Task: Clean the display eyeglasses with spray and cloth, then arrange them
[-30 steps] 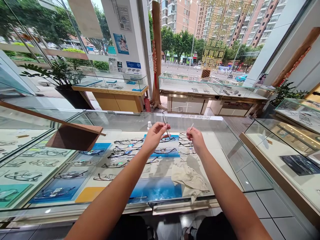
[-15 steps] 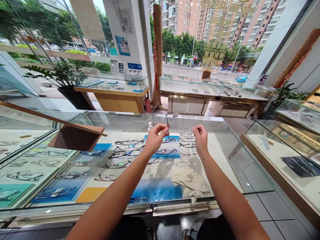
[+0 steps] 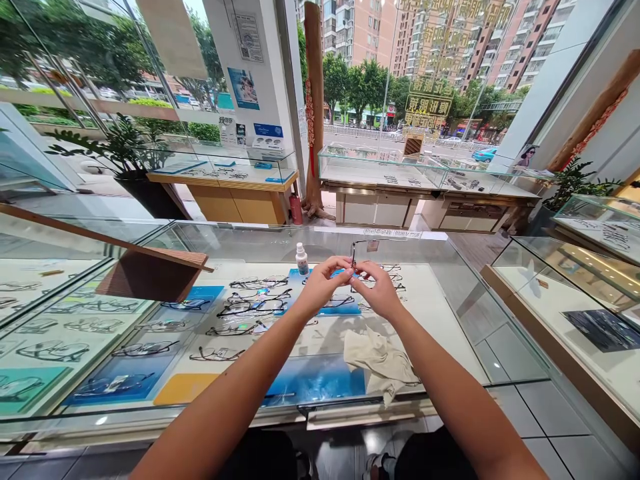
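A pair of eyeglasses (image 3: pixel 354 252) is up over the glass showcase, seen nearly edge-on. My left hand (image 3: pixel 324 285) pinches its lower part between thumb and fingers. Close against it, my right hand (image 3: pixel 379 288) is closed on the same pair from the other side; the fingers hide most of the frame. Below the hands, rows of eyeglasses (image 3: pixel 255 303) lie on white and blue boards. A small white bottle (image 3: pixel 301 260) stands just left of my left hand. Near the showcase's front lies a crumpled cream cloth (image 3: pixel 376 360).
A brown ridged panel (image 3: pixel 150 272) juts in at the left above more eyeglasses. The showcase's glass edge (image 3: pixel 350 400) runs along the front. Another showcase (image 3: pixel 575 313) stands to the right. Further displays and a fire extinguisher (image 3: pixel 295 209) are by the windows.
My right hand has moved left to meet my left hand and grips the eyeglasses. The eyeglasses and my left hand have shifted slightly right, exposing more of the bottle.
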{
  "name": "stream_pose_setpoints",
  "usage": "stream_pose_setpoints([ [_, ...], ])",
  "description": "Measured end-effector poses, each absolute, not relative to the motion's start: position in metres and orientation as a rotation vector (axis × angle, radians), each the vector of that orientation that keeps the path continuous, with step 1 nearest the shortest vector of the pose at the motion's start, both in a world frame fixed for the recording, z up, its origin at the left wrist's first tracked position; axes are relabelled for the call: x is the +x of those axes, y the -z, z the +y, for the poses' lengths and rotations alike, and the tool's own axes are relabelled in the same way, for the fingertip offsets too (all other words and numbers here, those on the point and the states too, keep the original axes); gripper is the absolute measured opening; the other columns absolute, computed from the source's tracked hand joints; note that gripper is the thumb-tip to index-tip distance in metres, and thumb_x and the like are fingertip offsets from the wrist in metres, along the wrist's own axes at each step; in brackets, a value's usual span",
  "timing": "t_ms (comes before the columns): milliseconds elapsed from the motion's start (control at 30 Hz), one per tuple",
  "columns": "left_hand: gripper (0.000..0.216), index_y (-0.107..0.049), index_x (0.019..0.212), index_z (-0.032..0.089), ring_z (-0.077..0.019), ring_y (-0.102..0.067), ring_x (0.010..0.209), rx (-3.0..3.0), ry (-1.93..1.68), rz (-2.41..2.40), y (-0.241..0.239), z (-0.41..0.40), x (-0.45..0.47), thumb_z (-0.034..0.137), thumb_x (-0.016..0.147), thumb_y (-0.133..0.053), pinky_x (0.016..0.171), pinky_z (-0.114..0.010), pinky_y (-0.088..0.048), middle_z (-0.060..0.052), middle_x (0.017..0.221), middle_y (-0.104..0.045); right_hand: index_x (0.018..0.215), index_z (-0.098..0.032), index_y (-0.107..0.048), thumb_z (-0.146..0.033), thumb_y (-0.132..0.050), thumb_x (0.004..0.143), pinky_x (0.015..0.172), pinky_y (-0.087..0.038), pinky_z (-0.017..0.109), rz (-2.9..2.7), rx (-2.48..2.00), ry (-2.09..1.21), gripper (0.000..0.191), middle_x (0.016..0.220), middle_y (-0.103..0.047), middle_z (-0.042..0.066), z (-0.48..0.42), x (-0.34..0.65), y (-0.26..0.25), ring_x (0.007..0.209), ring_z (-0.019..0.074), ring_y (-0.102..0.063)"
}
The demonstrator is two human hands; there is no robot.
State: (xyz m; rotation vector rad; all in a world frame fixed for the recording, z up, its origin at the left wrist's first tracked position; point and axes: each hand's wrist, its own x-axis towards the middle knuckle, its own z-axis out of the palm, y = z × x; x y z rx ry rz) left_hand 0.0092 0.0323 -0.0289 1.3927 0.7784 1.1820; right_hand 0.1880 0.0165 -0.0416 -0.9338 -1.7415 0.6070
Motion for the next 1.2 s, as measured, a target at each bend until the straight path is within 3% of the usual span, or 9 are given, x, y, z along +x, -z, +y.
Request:
stream_pose_setpoints([
  [133,0.035,-0.072,0.086,0.017,-0.0278,-0.064,0.115,1.359,-1.152,0.779,0.029,0.032,0.010,0.048,0.077,-0.086,0.092,-0.041,-0.061,-0.012,0.133,-0.062,0.105,-0.024,-0.075,-0.034,-0.066,0.094,0.082,-0.048,0.038,-1.737,-0.939,-0.586,0.017,0.102,-0.075,0.006,0.016,0.188,0.042,0.096,0.0238,-0.064],
  [300,0.028,-0.072,0.094,0.020,-0.0295,-0.063,0.121,1.621,-1.208,0.835,0.028,0.029,0.011,0.048,0.090,-0.073,0.090,-0.040,-0.060,-0.013,0.128,-0.065,0.101,-0.024,-0.075,-0.030,-0.065,0.092,0.081,-0.048,0.038,-1.704,-0.979,-0.556,0.015,0.098,-0.074,0.006,0.015,0.186,0.041,0.091,0.0233,-0.063],
  [400,0.020,-0.072,0.099,0.022,-0.0268,-0.064,0.117,1.949,-1.386,0.927,0.022,0.025,0.008,0.040,0.095,-0.066,0.090,-0.038,-0.058,-0.011,0.122,-0.067,0.101,-0.024,-0.076,-0.031,-0.066,0.091,0.081,-0.049,0.038,-1.660,-0.988,-0.570,0.016,0.102,-0.076,0.006,0.014,0.186,0.040,0.091,0.0231,-0.064],
  [533,0.010,-0.066,0.102,0.022,-0.0261,-0.062,0.114,2.081,-1.824,1.214,0.016,0.028,-0.003,0.028,0.095,-0.063,0.103,-0.043,-0.050,-0.009,0.113,-0.066,0.100,-0.025,-0.077,-0.033,-0.067,0.090,0.083,-0.050,0.038,-1.580,-1.020,-0.617,0.017,0.109,-0.078,0.006,0.015,0.189,0.039,0.095,0.0235,-0.066],
  [633,0.029,-0.060,0.116,0.023,-0.0292,-0.056,0.123,1.842,-1.956,1.594,0.017,0.038,-0.012,0.024,0.088,-0.067,0.109,-0.047,-0.044,-0.011,0.124,-0.062,0.092,-0.024,-0.076,-0.035,-0.066,0.091,0.082,-0.049,0.037,-1.526,-1.050,-0.626,0.014,0.107,-0.079,0.005,0.015,0.190,0.038,0.093,0.0231,-0.065],
  [733,0.050,-0.050,0.129,0.024,-0.0330,-0.051,0.133,1.622,-1.796,1.869,0.023,0.051,-0.020,0.024,0.083,-0.071,0.114,-0.053,-0.038,-0.013,0.137,-0.057,0.087,-0.024,-0.074,-0.038,-0.065,0.092,0.081,-0.047,0.036,-1.487,-1.064,-0.621,0.017,0.104,-0.078,0.004,0.016,0.191,0.036,0.088,0.0215,-0.063],
  [867,0.058,-0.043,0.136,0.027,-0.0339,-0.055,0.132,1.553,-1.509,1.957,0.034,0.064,-0.028,0.027,0.084,-0.069,0.114,-0.058,-0.033,-0.010,0.137,-0.063,0.087,-0.024,-0.075,-0.042,-0.062,0.095,0.079,-0.045,0.035,-1.469,-1.064,-0.613,0.023,0.098,-0.076,0.004,0.016,0.193,0.034,0.087,0.0212,-0.063],
  [1033,0.051,-0.047,0.133,0.026,-0.0341,-0.062,0.123,1.562,-1.340,1.946,0.048,0.075,-0.035,0.026,0.086,-0.066,0.112,-0.055,-0.034,-0.012,0.129,-0.070,0.089,-0.024,-0.076,-0.043,-0.060,0.096,0.079,-0.044,0.035,-1.454,-1.065,-0.597,0.026,0.097,-0.074,0.004,0.016,0.194,0.033,0.089,0.0211,-0.063],
  [1200,0.025,-0.062,0.110,0.026,-0.0367,-0.065,0.110,1.648,-1.242,1.931,0.057,0.082,-0.042,0.027,0.086,-0.066,0.104,-0.053,-0.036,-0.011,0.115,-0.075,0.089,-0.024,-0.075,-0.044,-0.060,0.097,0.080,-0.044,0.035,-1.456,-1.058,-0.597,0.026,0.098,-0.075,0.005,0.015,0.195,0.032,0.089,0.0211,-0.062],
])
